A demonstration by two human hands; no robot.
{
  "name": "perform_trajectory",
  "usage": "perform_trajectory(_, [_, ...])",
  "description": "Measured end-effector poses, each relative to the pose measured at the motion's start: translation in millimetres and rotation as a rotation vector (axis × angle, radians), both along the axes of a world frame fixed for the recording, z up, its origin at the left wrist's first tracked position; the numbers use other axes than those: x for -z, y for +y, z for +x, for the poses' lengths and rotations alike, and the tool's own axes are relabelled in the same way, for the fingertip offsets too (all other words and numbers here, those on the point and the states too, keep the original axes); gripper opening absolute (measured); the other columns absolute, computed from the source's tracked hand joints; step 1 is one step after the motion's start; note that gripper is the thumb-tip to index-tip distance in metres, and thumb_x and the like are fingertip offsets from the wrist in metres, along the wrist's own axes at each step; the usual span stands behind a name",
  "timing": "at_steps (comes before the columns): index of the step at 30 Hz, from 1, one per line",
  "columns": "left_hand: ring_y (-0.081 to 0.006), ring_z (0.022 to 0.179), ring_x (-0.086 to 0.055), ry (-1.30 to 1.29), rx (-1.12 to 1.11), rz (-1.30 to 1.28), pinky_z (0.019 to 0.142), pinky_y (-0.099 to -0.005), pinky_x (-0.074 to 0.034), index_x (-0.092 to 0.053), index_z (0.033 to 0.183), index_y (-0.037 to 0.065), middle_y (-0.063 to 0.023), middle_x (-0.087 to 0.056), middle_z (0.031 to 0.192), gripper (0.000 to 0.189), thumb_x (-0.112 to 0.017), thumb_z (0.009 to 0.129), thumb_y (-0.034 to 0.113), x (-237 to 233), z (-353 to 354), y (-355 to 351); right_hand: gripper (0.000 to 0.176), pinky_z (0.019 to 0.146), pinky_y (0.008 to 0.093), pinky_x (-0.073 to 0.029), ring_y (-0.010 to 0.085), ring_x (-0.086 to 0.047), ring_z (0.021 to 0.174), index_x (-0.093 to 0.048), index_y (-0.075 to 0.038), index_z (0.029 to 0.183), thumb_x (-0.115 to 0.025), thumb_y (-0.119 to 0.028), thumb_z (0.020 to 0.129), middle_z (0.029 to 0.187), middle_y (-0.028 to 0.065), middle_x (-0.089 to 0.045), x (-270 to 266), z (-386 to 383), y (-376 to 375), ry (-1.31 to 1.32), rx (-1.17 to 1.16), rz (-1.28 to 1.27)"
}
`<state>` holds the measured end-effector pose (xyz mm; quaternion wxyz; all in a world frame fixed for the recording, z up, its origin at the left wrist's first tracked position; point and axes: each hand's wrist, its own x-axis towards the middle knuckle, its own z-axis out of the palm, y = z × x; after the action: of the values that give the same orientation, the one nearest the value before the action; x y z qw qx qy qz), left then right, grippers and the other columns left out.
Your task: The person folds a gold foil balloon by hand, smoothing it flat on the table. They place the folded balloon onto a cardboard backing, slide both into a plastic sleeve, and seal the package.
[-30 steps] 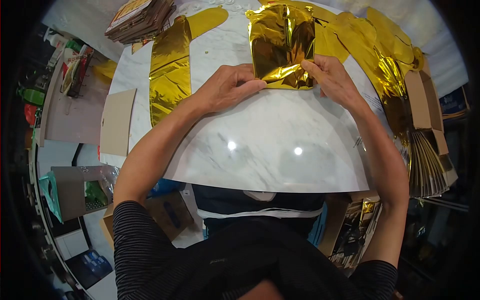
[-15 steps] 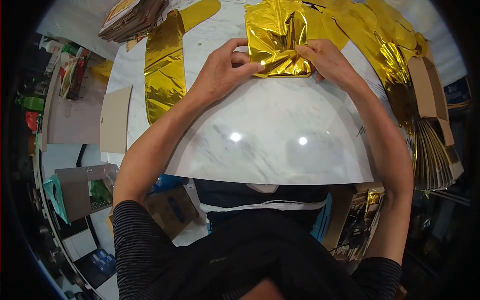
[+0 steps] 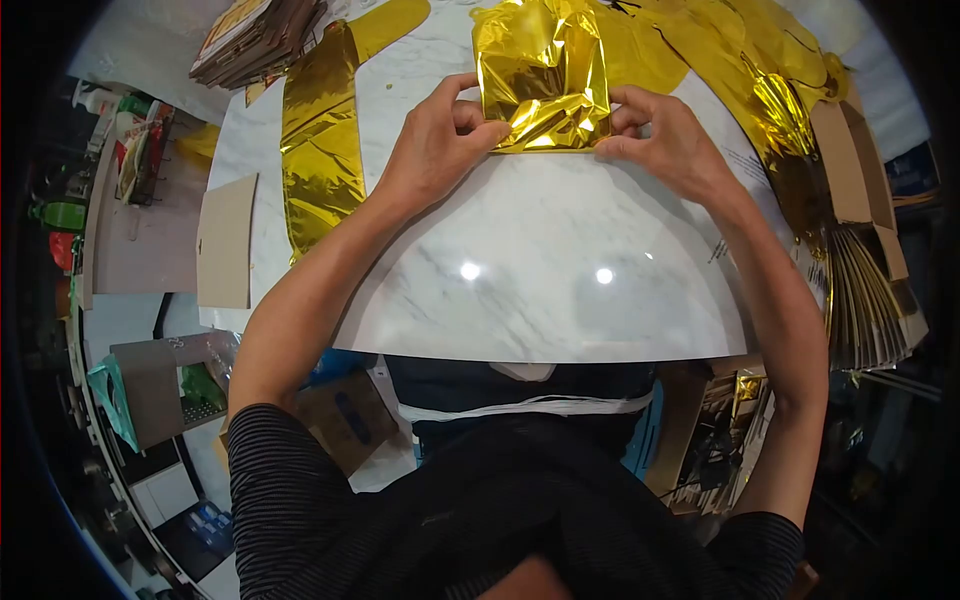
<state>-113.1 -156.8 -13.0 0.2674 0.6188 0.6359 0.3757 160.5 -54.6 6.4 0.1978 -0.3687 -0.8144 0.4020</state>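
A shiny gold foil piece [image 3: 540,75], folded into a rough rectangle, lies on the marbled white table [image 3: 520,250] at the top centre. My left hand [image 3: 438,145] pinches its lower left corner between thumb and fingers. At the lower right corner, my right hand [image 3: 665,140] grips the edge with the thumb below and curled fingers at the side. Creases run across the lower part of the foil. To the left of my left hand lies a long gold foil strip [image 3: 322,140].
Stacked brown cardboard pieces [image 3: 255,45] stand at the upper left, above a flat beige card [image 3: 226,240]. More gold foil [image 3: 720,50] spreads over the upper right. An open cardboard box [image 3: 845,165] and fanned folded card pieces [image 3: 865,300] are at the right edge.
My right hand has shifted from on top of the foil to its lower right corner. The foil's lower part looks flatter and wider. My left hand keeps its pinch.
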Motion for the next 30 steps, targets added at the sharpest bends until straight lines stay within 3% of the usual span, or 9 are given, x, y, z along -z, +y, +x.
perform_trajectory(3, [-0.0064, 0.073, -0.058, 0.006, 0.009, 0.002, 0.074, -0.0245, -0.048, -0.052, 0.144, -0.008, 0.0, -0.068, 0.077, 0.062, -0.077, 0.093, 0.019, 0, -1, 0, 0.059, 0.082, 0.0302, -0.051, 0.0123, -0.062, 0.085, -0.06, 0.01, 0.139, -0.081, -0.009, 0.086, 0.09, 0.0024, -0.07, 7, 1, -4, -0.01, 0.018, -0.077])
perform_trajectory(9, [-0.0058, 0.074, -0.058, 0.018, 0.01, -0.013, 0.074, -0.0238, -0.048, -0.052, 0.144, -0.007, 0.0004, -0.069, 0.08, 0.061, -0.076, 0.094, 0.019, -2, 0, -1, 0.059, 0.076, 0.0298, -0.05, 0.0117, -0.058, 0.08, -0.062, 0.001, 0.14, -0.082, -0.008, 0.085, 0.089, 0.0, -0.068, 8, 3, -17, 0.113, 0.004, -0.037])
perform_trajectory(11, [-0.0057, 0.074, -0.058, -0.002, 0.009, -0.022, 0.074, -0.0236, -0.048, -0.052, 0.144, -0.007, 0.0005, -0.069, 0.08, 0.06, -0.076, 0.095, 0.019, 0, -1, -1, 0.043, 0.073, 0.0294, -0.048, 0.0125, -0.057, 0.078, -0.069, -0.001, 0.125, -0.083, -0.007, 0.085, 0.085, 0.0007, -0.065, 12, 5, -22, 0.109, 0.014, 0.089])
perform_trajectory(12, [-0.0054, 0.074, -0.058, -0.008, 0.014, -0.009, 0.074, -0.0232, -0.048, -0.055, 0.141, -0.007, 0.0009, -0.069, 0.079, 0.056, -0.075, 0.095, 0.018, 1, -1, -1, 0.043, 0.073, 0.0294, -0.048, 0.0125, -0.057, 0.078, -0.069, -0.001, 0.125, -0.083, -0.007, 0.085, 0.085, 0.0007, -0.065, 13, 5, -23, 0.109, 0.017, 0.089])
perform_trajectory(14, [-0.005, 0.074, -0.058, -0.014, 0.023, 0.005, 0.074, -0.0228, -0.047, -0.057, 0.137, -0.007, 0.0014, -0.068, 0.078, 0.051, -0.075, 0.096, 0.018, 3, -3, 1, 0.026, 0.069, 0.0303, -0.047, 0.0146, -0.056, 0.073, -0.068, 0.002, 0.102, -0.084, -0.007, 0.084, 0.081, 0.0048, -0.062, 14, 6, -24, -0.02, 0.015, 0.181])
perform_trajectory(17, [-0.011, 0.07, -0.06, -0.02, 0.035, -0.028, 0.072, -0.0292, -0.051, -0.063, 0.123, -0.007, -0.0054, -0.069, 0.074, 0.041, -0.075, 0.094, 0.02, 6, -6, 3, 0.026, 0.064, 0.0333, -0.046, 0.0174, -0.054, 0.068, -0.061, 0.004, 0.087, -0.085, -0.005, 0.083, 0.078, 0.0087, -0.058, 16, 7, -26, 0.002, -0.006, 0.337])
perform_trajectory(22, [-0.0087, 0.066, -0.053, -0.028, 0.027, -0.04, 0.065, -0.028, -0.047, -0.062, 0.099, -0.003, -0.0034, -0.066, 0.068, 0.026, -0.074, 0.094, 0.019, 3, -5, 1, 0.025, 0.061, 0.0354, -0.044, 0.0195, -0.052, 0.064, -0.06, 0.004, 0.086, -0.084, -0.002, 0.082, 0.077, 0.009, -0.057, 24, 10, -26, 0.104, -0.048, 0.463])
perform_trajectory(26, [-0.0083, 0.063, -0.049, -0.032, 0.025, -0.032, 0.062, -0.0283, -0.044, -0.059, 0.092, -0.001, -0.0025, -0.062, 0.065, 0.024, -0.073, 0.094, 0.019, 4, -6, 1, 0.021, 0.06, 0.0355, -0.043, 0.0192, -0.052, 0.064, -0.063, 0.002, 0.087, -0.083, -0.001, 0.082, 0.076, 0.0086, -0.057, 28, 10, -21, 0.172, -0.114, 0.635])
perform_trajectory(30, [-0.0095, 0.062, -0.047, -0.033, 0.018, -0.044, 0.062, -0.0296, -0.043, -0.059, 0.091, 0.001, -0.0024, -0.059, 0.063, 0.023, -0.072, 0.094, 0.019, 5, -7, 1, 0.019, 0.06, 0.0365, -0.044, 0.0202, -0.054, 0.064, -0.065, 0.001, 0.089, -0.083, 0.0, 0.082, 0.077, 0.0085, -0.059, 29, 12, -21, 0.136, -0.083, 0.616])
